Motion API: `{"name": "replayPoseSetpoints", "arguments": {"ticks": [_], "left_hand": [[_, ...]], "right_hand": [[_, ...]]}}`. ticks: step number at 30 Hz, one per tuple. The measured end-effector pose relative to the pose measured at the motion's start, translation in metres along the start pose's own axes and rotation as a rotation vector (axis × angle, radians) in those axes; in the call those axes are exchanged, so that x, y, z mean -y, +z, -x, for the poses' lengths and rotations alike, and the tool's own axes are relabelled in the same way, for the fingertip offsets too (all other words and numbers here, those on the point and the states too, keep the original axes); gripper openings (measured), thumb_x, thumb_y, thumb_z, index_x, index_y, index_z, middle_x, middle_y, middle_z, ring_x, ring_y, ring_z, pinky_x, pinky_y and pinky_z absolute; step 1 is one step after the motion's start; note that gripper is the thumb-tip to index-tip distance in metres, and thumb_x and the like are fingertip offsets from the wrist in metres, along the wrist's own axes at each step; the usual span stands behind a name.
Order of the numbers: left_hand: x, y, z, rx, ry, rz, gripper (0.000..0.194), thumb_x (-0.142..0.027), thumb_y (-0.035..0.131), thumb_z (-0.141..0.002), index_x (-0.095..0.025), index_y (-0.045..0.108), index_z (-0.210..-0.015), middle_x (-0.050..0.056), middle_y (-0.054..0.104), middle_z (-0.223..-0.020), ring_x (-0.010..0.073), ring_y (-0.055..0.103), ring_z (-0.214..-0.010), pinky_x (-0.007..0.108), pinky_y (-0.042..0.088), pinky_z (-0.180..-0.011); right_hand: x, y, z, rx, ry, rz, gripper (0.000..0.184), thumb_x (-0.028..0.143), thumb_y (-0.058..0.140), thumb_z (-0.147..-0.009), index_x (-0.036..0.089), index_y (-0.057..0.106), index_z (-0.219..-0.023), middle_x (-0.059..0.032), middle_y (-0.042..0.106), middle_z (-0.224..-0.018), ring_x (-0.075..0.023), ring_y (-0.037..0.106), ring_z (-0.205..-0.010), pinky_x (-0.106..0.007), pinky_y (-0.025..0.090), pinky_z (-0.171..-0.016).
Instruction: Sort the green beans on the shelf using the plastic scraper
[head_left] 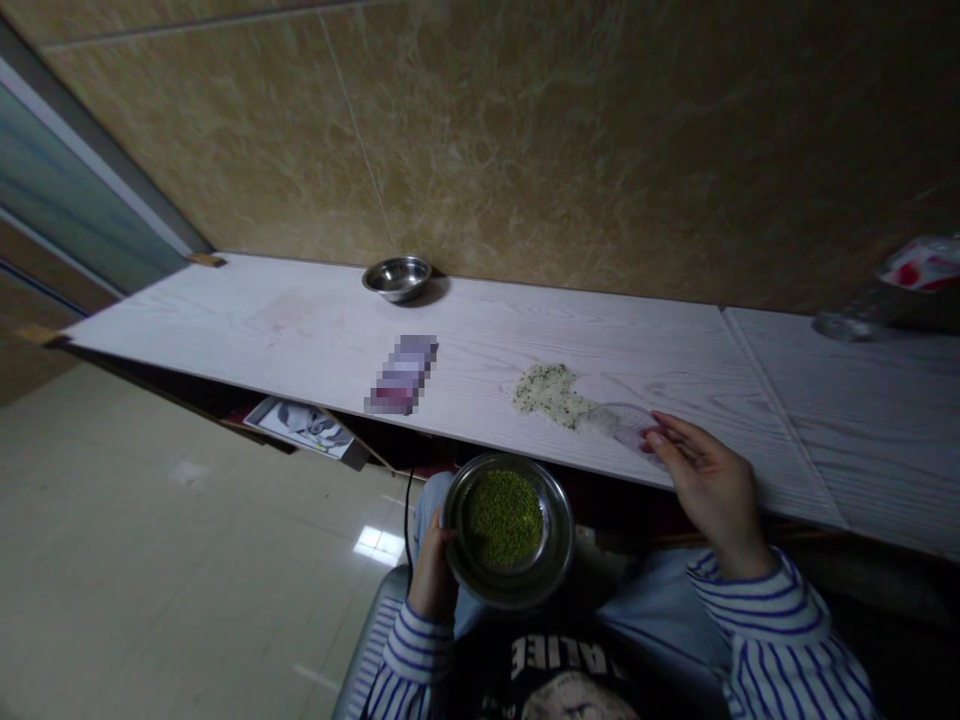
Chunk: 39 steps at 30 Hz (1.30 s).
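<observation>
My left hand (pixel 435 572) grips the rim of a steel bowl (pixel 558 560) over my lap, just below the shelf edge. Inside the bowl lie many small green beans (pixel 504 518), likely mung beans. With its thumb and fingers, my right hand (pixel 709 478) pinches a clear plastic lid (pixel 628 422), tilted low at the shelf surface. The far edge of the lid meets a spread pile of pale grains mixed with green beans (pixel 551 393). Part of the lid is hidden behind my fingers.
A second steel bowl (pixel 397 280) stands by the wall. A blurred-out flat purple item (pixel 403 374) lies left of the pile. On the right, a clear plastic bottle (pixel 892 285) rests on the white wooden shelf (pixel 660 330). An open drawer (pixel 307 430) sticks out below.
</observation>
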<state>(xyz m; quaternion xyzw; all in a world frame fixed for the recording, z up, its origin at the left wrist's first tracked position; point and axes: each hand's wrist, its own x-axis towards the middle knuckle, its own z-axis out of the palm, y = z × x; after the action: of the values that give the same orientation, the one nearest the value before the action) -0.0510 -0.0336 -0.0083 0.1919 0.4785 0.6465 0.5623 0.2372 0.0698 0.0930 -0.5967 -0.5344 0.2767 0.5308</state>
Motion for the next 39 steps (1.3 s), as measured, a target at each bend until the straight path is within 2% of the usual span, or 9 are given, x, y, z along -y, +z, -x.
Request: {"name": "replayPoseSetpoints", "arguments": {"ticks": [3,7,12,19,22,29,35,39], "left_hand": [[0.003,-0.003,-0.001,-0.051,-0.041,0.047,0.053,-0.035,0.073,-0.063,-0.025,0.075,-0.115,0.012,0.072,-0.125,0.043,0.051,-0.133,0.054,0.042,-0.107],[0.004,0.005,0.004,-0.093,-0.052,0.046,0.043,-0.03,0.066,-0.072,-0.027,0.075,-0.114,0.008,0.071,-0.128,0.0365,0.05,-0.136,0.046,0.04,-0.111],[0.01,0.016,0.006,-0.088,-0.052,0.091,0.05,-0.028,0.067,-0.067,-0.023,0.072,-0.117,0.009,0.073,-0.122,0.0385,0.055,-0.129,0.053,0.039,-0.111],[0.014,0.027,0.003,-0.14,-0.068,0.051,0.053,-0.031,0.07,-0.06,-0.026,0.073,-0.113,0.008,0.074,-0.118,0.0396,0.058,-0.125,0.056,0.043,-0.108],[0.012,0.032,0.006,-0.095,-0.073,0.046,0.052,-0.029,0.068,-0.068,-0.027,0.072,-0.119,0.008,0.071,-0.128,0.0364,0.054,-0.131,0.051,0.043,-0.108],[0.01,0.035,0.003,-0.072,-0.126,0.049,0.048,-0.032,0.072,-0.068,-0.026,0.073,-0.116,0.007,0.073,-0.123,0.0383,0.055,-0.129,0.049,0.046,-0.103],[0.007,0.04,0.0,-0.043,-0.128,0.03,0.044,-0.029,0.072,-0.069,-0.027,0.076,-0.112,0.005,0.074,-0.12,0.0367,0.057,-0.128,0.045,0.049,-0.101],[0.008,0.043,-0.001,-0.017,-0.125,0.034,0.045,-0.029,0.07,-0.072,-0.028,0.075,-0.117,0.004,0.073,-0.124,0.0354,0.053,-0.133,0.045,0.045,-0.107]], "right_hand": [[-0.004,-0.004,-0.007,-0.045,0.016,-0.027,0.037,0.042,0.076,-0.075,0.019,0.075,-0.105,-0.0092,0.078,-0.087,-0.0241,0.075,-0.076,-0.042,0.063,-0.078],[-0.017,-0.003,-0.015,-0.103,0.062,-0.085,0.041,0.043,0.077,-0.074,0.018,0.074,-0.107,-0.0095,0.078,-0.087,-0.0241,0.075,-0.076,-0.044,0.061,-0.082],[-0.029,0.0,-0.019,-0.126,0.107,-0.137,0.048,0.047,0.077,-0.073,0.018,0.072,-0.111,-0.0109,0.078,-0.091,-0.0241,0.074,-0.078,-0.047,0.059,-0.085],[-0.03,-0.003,-0.016,-0.109,0.153,-0.202,0.048,0.046,0.078,-0.073,0.018,0.07,-0.112,-0.0095,0.078,-0.088,-0.0233,0.074,-0.078,-0.045,0.059,-0.084],[-0.03,-0.003,-0.015,-0.092,0.145,-0.213,0.048,0.043,0.077,-0.074,0.018,0.069,-0.114,-0.0086,0.078,-0.088,-0.0235,0.074,-0.081,-0.046,0.057,-0.088],[-0.028,-0.003,-0.011,-0.087,0.187,-0.233,0.051,0.04,0.077,-0.072,0.019,0.067,-0.117,-0.0088,0.077,-0.091,-0.0248,0.073,-0.087,-0.049,0.055,-0.093],[-0.024,-0.002,-0.009,-0.095,0.2,-0.214,0.051,0.04,0.077,-0.072,0.019,0.066,-0.117,-0.0087,0.076,-0.091,-0.0238,0.073,-0.084,-0.045,0.058,-0.086],[-0.022,-0.003,-0.01,-0.103,0.199,-0.2,0.054,0.038,0.079,-0.07,0.019,0.065,-0.118,-0.0081,0.075,-0.091,-0.0243,0.072,-0.088,-0.043,0.058,-0.085]]}}
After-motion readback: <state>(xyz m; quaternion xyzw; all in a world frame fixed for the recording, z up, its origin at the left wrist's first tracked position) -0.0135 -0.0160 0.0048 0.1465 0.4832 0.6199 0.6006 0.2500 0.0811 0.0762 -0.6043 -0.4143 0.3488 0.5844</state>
